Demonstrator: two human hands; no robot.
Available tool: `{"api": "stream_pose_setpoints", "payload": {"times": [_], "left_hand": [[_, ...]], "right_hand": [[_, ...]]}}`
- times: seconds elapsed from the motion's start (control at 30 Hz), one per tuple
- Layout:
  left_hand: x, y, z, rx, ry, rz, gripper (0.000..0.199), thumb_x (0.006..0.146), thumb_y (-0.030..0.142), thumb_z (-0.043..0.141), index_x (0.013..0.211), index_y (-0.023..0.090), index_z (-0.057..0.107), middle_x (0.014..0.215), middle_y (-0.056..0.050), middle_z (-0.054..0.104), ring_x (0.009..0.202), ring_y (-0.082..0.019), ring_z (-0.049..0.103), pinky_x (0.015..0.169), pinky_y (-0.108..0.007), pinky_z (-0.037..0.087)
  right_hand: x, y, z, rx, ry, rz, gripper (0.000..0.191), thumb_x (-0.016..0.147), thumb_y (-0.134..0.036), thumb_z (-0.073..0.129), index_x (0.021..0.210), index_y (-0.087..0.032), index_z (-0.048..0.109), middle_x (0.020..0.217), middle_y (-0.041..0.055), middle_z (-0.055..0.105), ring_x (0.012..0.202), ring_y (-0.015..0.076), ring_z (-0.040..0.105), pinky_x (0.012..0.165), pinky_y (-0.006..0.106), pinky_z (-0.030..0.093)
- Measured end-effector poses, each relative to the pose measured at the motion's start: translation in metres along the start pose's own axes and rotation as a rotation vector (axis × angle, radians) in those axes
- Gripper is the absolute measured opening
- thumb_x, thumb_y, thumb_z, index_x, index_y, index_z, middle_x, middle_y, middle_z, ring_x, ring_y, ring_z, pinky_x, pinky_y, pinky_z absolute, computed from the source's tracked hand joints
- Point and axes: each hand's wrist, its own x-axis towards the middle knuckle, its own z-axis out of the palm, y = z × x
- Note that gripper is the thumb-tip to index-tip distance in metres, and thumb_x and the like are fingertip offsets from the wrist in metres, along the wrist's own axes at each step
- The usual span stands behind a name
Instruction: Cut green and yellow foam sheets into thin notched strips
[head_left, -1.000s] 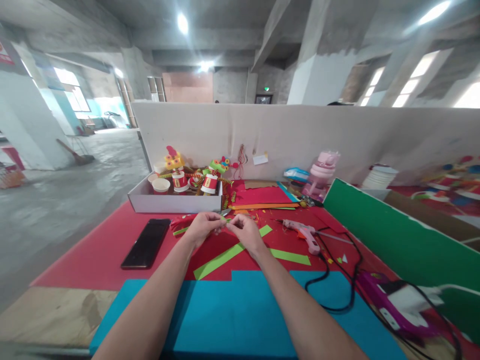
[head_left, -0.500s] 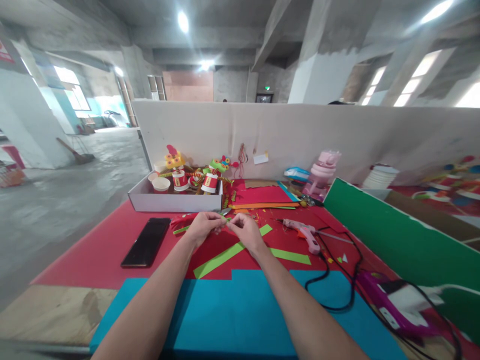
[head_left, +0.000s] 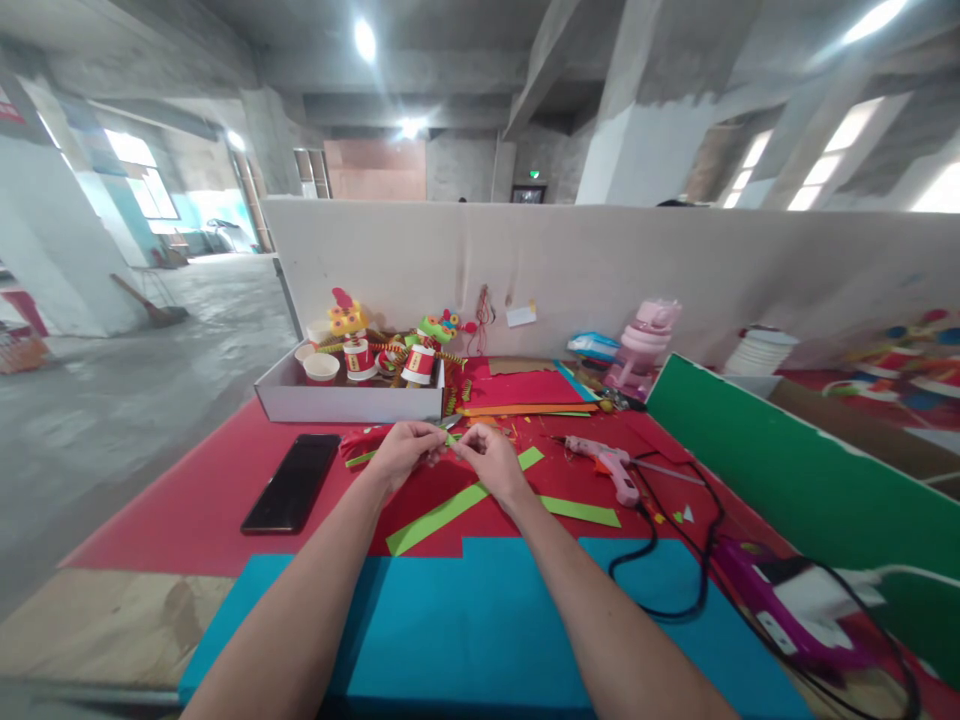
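A person's two bare hands meet above a red-covered work surface (head_left: 172, 480), near the middle of the head camera's view. Between the fingertips is a small, light-green piece of paper (head_left: 451, 439), mostly hidden by the fingers. The left hand (head_left: 409, 455) reaches it from the left, its grip closed to a pinch, thumb against forefinger, on the paper. The right hand (head_left: 487, 458) comes from the opposite side, its grip also pinched shut and appearing to hold the piece's right end. The paper therefore lies directly between the two grips, touching both, with neither hand nearer. Its visible bit seems to slant slightly downward from left to right; it is too small and covered to be sure of its long axis.

Below the hands, a long, flat, light-green paper strip (head_left: 439, 520) runs diagonally from lower left to upper right, passing behind the right wrist. A second flat, light-green paper strip (head_left: 577, 511) lies just right of that forearm. Farther right rests a pink plastic glue gun (head_left: 611, 465), its nozzle toward the hands. A black, rectangular phone (head_left: 292, 483) lies left of the left forearm. Bright blue sheeting (head_left: 450, 620) spans the near edge, beneath both forearms.
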Motion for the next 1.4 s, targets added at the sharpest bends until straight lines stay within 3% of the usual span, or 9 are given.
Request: {"api": "stream_pose_setpoints", "payload": {"times": [0.3, 0.47, 0.67, 0.9, 1.2, 1.4], "left_hand": [[-0.002, 0.002, 0.003, 0.068, 0.030, 0.044, 0.030, 0.064, 0.039, 0.076, 0.063, 0.010, 0.067, 0.053, -0.002, 0.059, 0.044, -0.007, 0.047, 0.047, -0.021, 0.035], [0.002, -0.002, 0.000, 0.087, 0.036, 0.097, 0.029, 0.065, 0.039, 0.075, 0.066, 0.011, 0.068, 0.055, -0.002, 0.060, 0.045, -0.007, 0.046, 0.047, -0.021, 0.033], [0.002, -0.004, 0.005, 0.061, -0.010, 0.109, 0.029, 0.063, 0.035, 0.078, 0.073, 0.011, 0.067, 0.055, 0.000, 0.058, 0.048, -0.007, 0.048, 0.050, -0.021, 0.037], [0.002, -0.006, 0.009, 0.038, 0.088, 0.103, 0.031, 0.061, 0.038, 0.079, 0.065, 0.012, 0.063, 0.050, 0.001, 0.056, 0.045, -0.007, 0.047, 0.047, -0.020, 0.036], [0.004, -0.006, 0.003, -0.024, 0.134, 0.154, 0.027, 0.065, 0.036, 0.076, 0.063, 0.011, 0.064, 0.053, -0.002, 0.059, 0.044, -0.007, 0.047, 0.045, -0.021, 0.036], [0.004, -0.003, 0.005, -0.064, 0.175, 0.197, 0.026, 0.063, 0.035, 0.077, 0.066, 0.012, 0.066, 0.055, -0.001, 0.060, 0.046, -0.008, 0.050, 0.049, -0.022, 0.040]], "right_hand": [[0.001, -0.002, 0.002, 0.116, 0.010, 0.054, 0.029, 0.069, -0.044, 0.069, 0.075, -0.019, 0.055, 0.065, 0.0007, 0.065, 0.061, 0.0159, 0.062, 0.060, 0.027, 0.047], [0.001, 0.003, 0.000, 0.009, -0.012, 0.026, 0.020, 0.075, -0.037, 0.062, 0.072, -0.017, 0.063, 0.062, 0.0014, 0.065, 0.059, 0.0156, 0.061, 0.061, 0.027, 0.047], [-0.002, -0.002, 0.001, -0.022, 0.065, 0.001, 0.017, 0.077, -0.033, 0.059, 0.073, -0.017, 0.065, 0.065, 0.0032, 0.068, 0.060, 0.0165, 0.063, 0.059, 0.026, 0.047], [-0.004, -0.006, 0.003, -0.064, 0.061, -0.008, 0.020, 0.079, -0.033, 0.058, 0.070, -0.017, 0.064, 0.061, 0.0031, 0.067, 0.059, 0.0165, 0.063, 0.058, 0.025, 0.046], [0.001, 0.008, 0.003, 0.062, -0.067, 0.037, 0.025, 0.073, -0.039, 0.065, 0.082, -0.015, 0.067, 0.077, 0.0045, 0.070, 0.068, 0.0169, 0.063, 0.067, 0.028, 0.049], [0.003, 0.011, -0.002, 0.073, -0.046, 0.045, 0.029, 0.072, -0.039, 0.067, 0.089, -0.015, 0.069, 0.083, 0.0054, 0.072, 0.073, 0.0181, 0.065, 0.071, 0.030, 0.050]]}}
